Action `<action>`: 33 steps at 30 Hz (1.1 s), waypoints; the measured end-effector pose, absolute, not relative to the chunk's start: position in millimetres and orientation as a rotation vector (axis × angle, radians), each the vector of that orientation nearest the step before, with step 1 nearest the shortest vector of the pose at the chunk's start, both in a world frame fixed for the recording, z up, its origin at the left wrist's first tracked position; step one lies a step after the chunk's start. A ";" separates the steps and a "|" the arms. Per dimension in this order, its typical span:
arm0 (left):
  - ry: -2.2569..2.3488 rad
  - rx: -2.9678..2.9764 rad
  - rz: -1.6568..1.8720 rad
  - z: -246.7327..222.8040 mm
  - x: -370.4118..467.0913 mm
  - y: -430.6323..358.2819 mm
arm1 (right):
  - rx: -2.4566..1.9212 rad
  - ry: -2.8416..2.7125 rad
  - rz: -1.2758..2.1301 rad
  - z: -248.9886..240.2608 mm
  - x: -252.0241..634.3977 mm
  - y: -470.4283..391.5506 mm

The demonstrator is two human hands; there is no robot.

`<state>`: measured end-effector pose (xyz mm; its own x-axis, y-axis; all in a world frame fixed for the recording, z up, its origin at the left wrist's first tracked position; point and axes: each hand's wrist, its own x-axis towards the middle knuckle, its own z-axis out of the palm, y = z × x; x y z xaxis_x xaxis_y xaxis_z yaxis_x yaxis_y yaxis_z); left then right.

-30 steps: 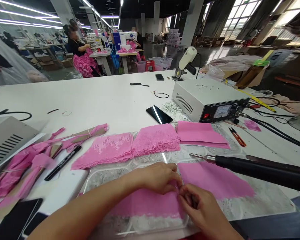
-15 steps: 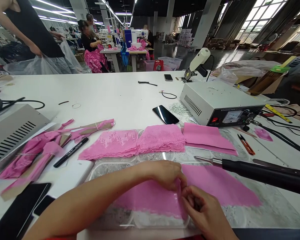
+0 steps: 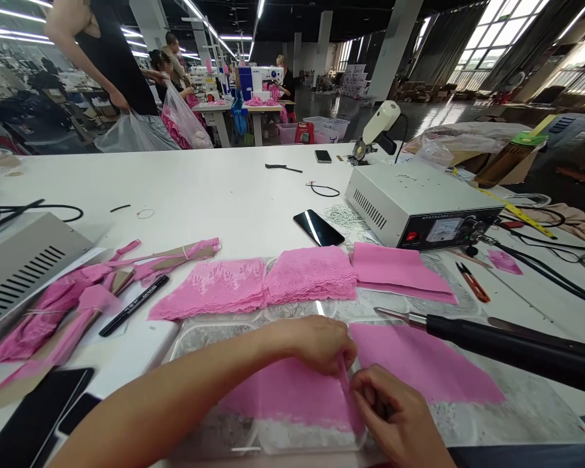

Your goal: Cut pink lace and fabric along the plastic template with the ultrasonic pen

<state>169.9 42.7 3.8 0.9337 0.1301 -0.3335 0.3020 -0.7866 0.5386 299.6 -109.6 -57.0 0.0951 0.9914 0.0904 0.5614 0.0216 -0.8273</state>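
Observation:
A pink fabric piece [image 3: 297, 396] lies over the clear plastic work surface in front of me. My left hand [image 3: 322, 344] reaches across it and is closed on its right edge, near the top. Just below and to the right, my right hand [image 3: 394, 413] pinches the same edge, its fingers curled. Another flat pink panel [image 3: 419, 364] lies to the right, beyond my right hand. Above the hands sit a stack of pink lace pieces [image 3: 312, 276] and folded plain pink fabric [image 3: 402, 270]. A black-handled soldering-iron-like tool [image 3: 468, 331] rests at the right, its metal tip pointing left.
A grey control box [image 3: 424, 201] with a dial and cables stands back right. Orange-handled snips [image 3: 472, 283] lie below it. A phone [image 3: 318, 227] and black marker [image 3: 134, 305] lie on the white table [image 3: 199, 188]. Bundled pink straps [image 3: 78, 299] are left. Co-workers are behind.
My hands keep hold of the fabric edge, with my right hand slightly lower and left in view. The view has shifted a little. A standing co-worker at the far left has moved right with a plastic bag.

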 end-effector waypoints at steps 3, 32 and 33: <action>0.308 2.459 -0.369 2.9 169.0 43.6 | -1.589 -1.603 0.669 -56.9 298.7 -109.1; 0.369 2.316 -0.273 3.5 158.6 44.4 | -1.677 -1.720 0.644 -53.5 298.0 -100.1; 0.370 2.309 -0.262 3.2 158.5 44.2 | -1.687 -1.720 0.643 -52.4 297.6 -99.6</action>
<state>158.5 44.2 3.2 0.9367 0.1840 -0.2977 0.3420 -0.6627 0.6662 297.6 -99.6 -52.4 0.0257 0.9943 0.1033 0.6829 0.0580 -0.7282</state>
